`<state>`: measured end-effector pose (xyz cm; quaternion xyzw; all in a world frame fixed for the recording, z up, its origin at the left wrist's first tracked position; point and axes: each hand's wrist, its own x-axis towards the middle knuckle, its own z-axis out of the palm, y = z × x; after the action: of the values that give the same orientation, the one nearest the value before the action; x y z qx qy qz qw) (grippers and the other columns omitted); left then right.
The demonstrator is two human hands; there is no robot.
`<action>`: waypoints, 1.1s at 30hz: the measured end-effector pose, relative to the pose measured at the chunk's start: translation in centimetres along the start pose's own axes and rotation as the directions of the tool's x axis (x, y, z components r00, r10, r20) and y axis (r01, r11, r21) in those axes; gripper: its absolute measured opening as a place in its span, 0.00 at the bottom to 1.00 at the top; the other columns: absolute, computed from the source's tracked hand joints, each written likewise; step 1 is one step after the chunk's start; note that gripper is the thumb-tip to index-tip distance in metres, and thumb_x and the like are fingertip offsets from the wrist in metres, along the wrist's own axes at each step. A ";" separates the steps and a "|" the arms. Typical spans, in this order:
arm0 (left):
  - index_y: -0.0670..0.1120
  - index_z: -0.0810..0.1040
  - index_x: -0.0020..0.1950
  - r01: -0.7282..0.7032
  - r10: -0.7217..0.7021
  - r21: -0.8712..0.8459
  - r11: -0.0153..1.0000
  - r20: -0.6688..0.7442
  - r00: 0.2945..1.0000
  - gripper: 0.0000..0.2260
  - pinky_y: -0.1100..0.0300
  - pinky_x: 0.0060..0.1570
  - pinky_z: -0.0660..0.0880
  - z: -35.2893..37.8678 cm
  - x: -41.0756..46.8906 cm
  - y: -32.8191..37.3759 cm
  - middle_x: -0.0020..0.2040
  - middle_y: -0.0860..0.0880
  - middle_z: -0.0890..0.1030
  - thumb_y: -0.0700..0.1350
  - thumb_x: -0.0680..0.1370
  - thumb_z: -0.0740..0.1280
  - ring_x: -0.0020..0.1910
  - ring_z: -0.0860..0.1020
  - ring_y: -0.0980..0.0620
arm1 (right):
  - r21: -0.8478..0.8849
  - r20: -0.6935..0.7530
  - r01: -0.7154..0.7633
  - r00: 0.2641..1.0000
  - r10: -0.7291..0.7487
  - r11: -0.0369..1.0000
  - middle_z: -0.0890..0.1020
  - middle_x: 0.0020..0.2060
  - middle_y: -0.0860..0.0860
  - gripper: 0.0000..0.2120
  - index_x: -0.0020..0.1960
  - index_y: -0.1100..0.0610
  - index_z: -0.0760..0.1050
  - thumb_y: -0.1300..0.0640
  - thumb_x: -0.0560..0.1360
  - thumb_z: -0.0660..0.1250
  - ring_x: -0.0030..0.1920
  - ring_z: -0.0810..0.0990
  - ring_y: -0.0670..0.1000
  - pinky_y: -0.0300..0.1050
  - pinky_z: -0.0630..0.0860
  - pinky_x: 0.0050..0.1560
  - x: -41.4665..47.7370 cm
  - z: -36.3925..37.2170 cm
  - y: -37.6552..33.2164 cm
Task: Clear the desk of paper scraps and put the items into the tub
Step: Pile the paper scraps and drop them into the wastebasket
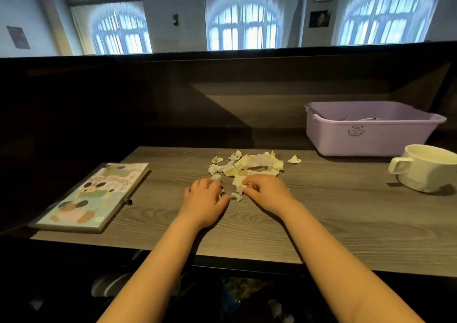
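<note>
Both hands lie palm down on the desk point(333, 214), side by side, at the near edge of the paper scraps point(247, 165). The right hand point(268, 194) has its fingers bent and pinches a cream piece at the heap's near edge. The left hand point(205, 199) curls its fingers over white bits, which show past its fingertips and beside its thumb. One small crumpled scrap point(236, 196) lies on the wood between the two thumbs, touching neither as far as can be told.

The rest of the heap spreads just beyond the fingertips. It is a loose, flat scatter of torn and crumpled pieces, some white, some pale yellow, with a longer curled strip through the middle. A single piece point(294, 159) sits apart beyond the right hand, off the heap's right end.

Farther out past the right hand stands the tub point(371, 137). It is lilac plastic, rectangular and open-topped, with a moulded emblem on its near wall. Over its rim a few thin pale things show inside, and what they are cannot be made out.

Nearer, well to the right of the right hand, a white mug point(430, 171) stands upright just in front of the tub, handle turned toward the hands. Only its white inner wall shows.

Well to the left of the left hand a notebook point(96, 196) lies flat at the desk's left end, closed, its cover printed with cartoon animals.
</note>
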<state>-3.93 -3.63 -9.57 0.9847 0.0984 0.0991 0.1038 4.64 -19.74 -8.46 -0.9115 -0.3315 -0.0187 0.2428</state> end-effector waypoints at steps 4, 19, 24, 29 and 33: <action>0.49 0.69 0.64 -0.014 0.014 0.008 1.000 -0.027 1.000 0.17 0.52 0.64 0.64 -0.1 0.0 0.1 0.64 0.48 0.69 0.56 0.79 0.57 0.64 0.65 0.48 | 0.025 -0.076 -0.036 0.996 0.038 0.999 0.81 0.51 0.51 0.08 0.53 0.55 0.78 0.58 0.78 0.62 0.53 0.76 0.51 0.41 0.71 0.48 -0.1 0.2 0.1; 0.46 0.70 0.46 -0.090 0.052 -0.199 0.976 -0.192 0.980 0.05 0.67 0.36 0.66 -0.4 -0.3 0.4 0.43 0.49 0.74 0.45 0.80 0.59 0.40 0.72 0.54 | 0.738 -0.237 -0.076 0.901 0.363 0.671 0.74 0.39 0.50 0.07 0.47 0.53 0.71 0.61 0.80 0.57 0.37 0.71 0.48 0.43 0.71 0.38 0.1 -1.5 0.2; 0.44 0.70 0.45 -0.069 -0.047 -0.368 0.927 -0.298 0.953 0.05 0.67 0.38 0.66 -0.4 -0.1 0.2 0.41 0.50 0.71 0.42 0.80 0.59 0.40 0.70 0.54 | 0.791 -0.223 -0.051 0.904 0.365 0.610 0.75 0.35 0.49 0.08 0.47 0.54 0.76 0.60 0.79 0.58 0.33 0.71 0.45 0.37 0.69 0.32 -0.3 -2.3 -0.2; 0.43 0.68 0.43 -0.044 -0.158 -0.465 0.884 -0.386 0.909 0.06 0.72 0.35 0.66 -0.8 0.1 -0.3 0.37 0.53 0.68 0.40 0.80 0.59 0.35 0.66 0.60 | 0.790 -0.298 -0.015 0.864 0.405 0.613 0.66 0.29 0.52 0.14 0.31 0.57 0.66 0.64 0.75 0.55 0.33 0.64 0.49 0.44 0.63 0.37 -0.1 -2.3 0.1; 0.42 0.69 0.44 -0.019 -0.207 -0.559 0.829 -0.338 0.918 0.04 0.63 0.35 0.67 -0.9 0.0 -0.2 0.36 0.50 0.72 0.40 0.79 0.61 0.34 0.70 0.56 | 0.727 -0.311 -0.034 0.874 0.373 0.686 0.64 0.25 0.50 0.20 0.27 0.55 0.63 0.56 0.78 0.61 0.29 0.62 0.46 0.40 0.61 0.30 -0.2 -2.0 -0.1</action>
<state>-4.17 -3.30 -8.77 0.8673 0.1333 0.3088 0.3668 4.73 -20.72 -6.66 -0.7533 -0.1440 -0.0666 0.6383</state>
